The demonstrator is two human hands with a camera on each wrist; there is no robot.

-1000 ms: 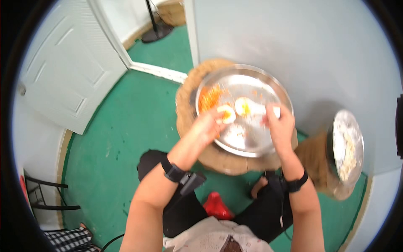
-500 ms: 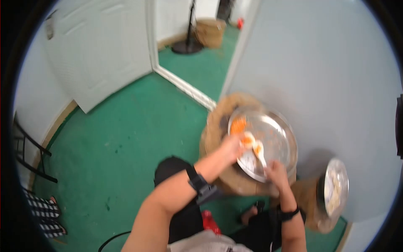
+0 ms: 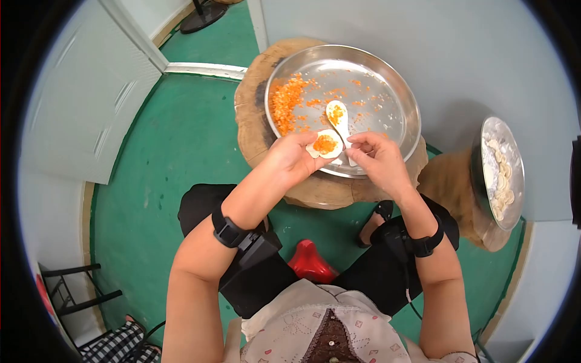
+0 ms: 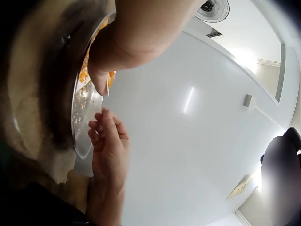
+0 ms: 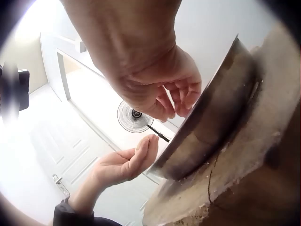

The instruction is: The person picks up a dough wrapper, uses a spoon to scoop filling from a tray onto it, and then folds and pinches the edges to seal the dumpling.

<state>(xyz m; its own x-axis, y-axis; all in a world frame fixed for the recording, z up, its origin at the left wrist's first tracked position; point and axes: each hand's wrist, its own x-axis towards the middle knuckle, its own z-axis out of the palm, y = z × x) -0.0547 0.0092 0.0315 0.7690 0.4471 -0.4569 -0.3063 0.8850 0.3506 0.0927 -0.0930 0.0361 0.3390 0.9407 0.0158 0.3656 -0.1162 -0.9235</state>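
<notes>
My left hand (image 3: 292, 158) holds a round white dough wrapper (image 3: 334, 149) between thumb and fingers, with a mound of orange filling (image 3: 324, 144) at its middle. Close on the right, my right hand (image 3: 381, 158) has loosely bent fingers, its fingertips near the wrapper's edge. A white spoon (image 3: 336, 114) with orange bits in its bowl lies in the steel tray (image 3: 413, 115), its handle running beneath those fingertips. No spoon shows in the right hand (image 4: 110, 150) in the left wrist view. Chopped orange filling (image 3: 286, 104) is heaped along the tray's left side.
The tray stands on a wood-slab stool (image 3: 254, 121) against the grey wall. To the right, a second metal tray (image 3: 512, 158) with several pale dumplings rests on another stump (image 3: 448, 181). A red object (image 3: 310, 261) lies between the knees. A door (image 3: 91, 91) stands at left.
The spoon, earlier gripped by the right hand, now lies in the tray. The right hand has come in beside the left. The head view has shifted.
</notes>
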